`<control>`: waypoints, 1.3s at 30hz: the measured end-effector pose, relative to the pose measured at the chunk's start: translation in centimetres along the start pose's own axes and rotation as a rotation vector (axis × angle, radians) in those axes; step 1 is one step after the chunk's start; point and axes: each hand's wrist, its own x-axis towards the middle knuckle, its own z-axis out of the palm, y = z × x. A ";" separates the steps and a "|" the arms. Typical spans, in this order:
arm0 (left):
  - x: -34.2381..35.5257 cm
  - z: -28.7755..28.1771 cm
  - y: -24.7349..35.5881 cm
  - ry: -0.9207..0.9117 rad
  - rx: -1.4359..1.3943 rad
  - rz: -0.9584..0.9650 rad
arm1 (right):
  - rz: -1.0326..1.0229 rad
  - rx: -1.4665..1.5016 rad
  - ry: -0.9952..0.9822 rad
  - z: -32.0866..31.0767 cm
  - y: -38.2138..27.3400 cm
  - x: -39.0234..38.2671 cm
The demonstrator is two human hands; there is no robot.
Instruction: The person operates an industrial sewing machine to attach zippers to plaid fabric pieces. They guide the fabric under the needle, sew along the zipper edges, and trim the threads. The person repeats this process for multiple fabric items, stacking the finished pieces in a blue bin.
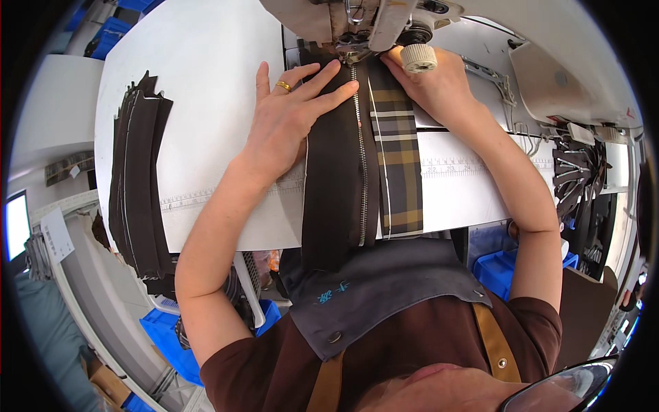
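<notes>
The presser foot [351, 58] of the sewing machine [384, 24] serves as reference. A metal-toothed zipper [362, 172] runs from the presser foot toward the person, with a dark fabric strip [331, 172] along its left side; the near end of this strip hangs over the table's edge. A plaid strip [399, 158] lies along the zipper's right side, its far end close to the right of the presser foot. The left hand [292, 113], bearing a gold-coloured ring [283, 86], is left of the presser foot and nearer the person, its fingers spread, pressing on the dark fabric strip without gripping it. The right hand [436, 82] is just right of the presser foot, fingers bent inward; a ribbed knob [419, 58] partly covers them, so whether they pinch the plaid strip cannot be told. Well left of the presser foot, a stack of dark strips [141, 182] lies on the white table [220, 123].
</notes>
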 end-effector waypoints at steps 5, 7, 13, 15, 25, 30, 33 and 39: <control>-0.1 -0.1 -0.1 0.002 -0.018 -0.009 | 0.000 0.094 0.062 0.3 0.1 -0.1; 0.0 -0.1 0.0 -0.002 -0.020 -0.008 | 0.023 0.088 0.031 0.0 0.2 -0.2; 0.1 0.2 -0.4 -0.003 -0.039 -0.008 | 0.016 0.098 0.010 -0.4 0.4 -0.2; 0.0 0.2 -0.5 -0.004 -0.037 -0.005 | -0.016 0.106 0.041 -0.3 0.3 -0.3; -0.2 -0.1 -0.6 -0.021 -0.006 0.028 | -0.147 0.122 -0.048 -1.5 -2.1 -0.6; 0.0 0.4 -0.9 0.005 -0.026 0.022 | -0.127 0.141 -0.010 -1.0 -1.6 -0.5; 0.3 0.2 -1.1 -0.007 -0.037 0.018 | -0.160 0.157 0.060 -0.7 -1.4 -0.6; 0.0 -0.1 -0.6 0.028 0.063 0.098 | -0.140 0.174 0.133 -1.8 -1.5 -1.4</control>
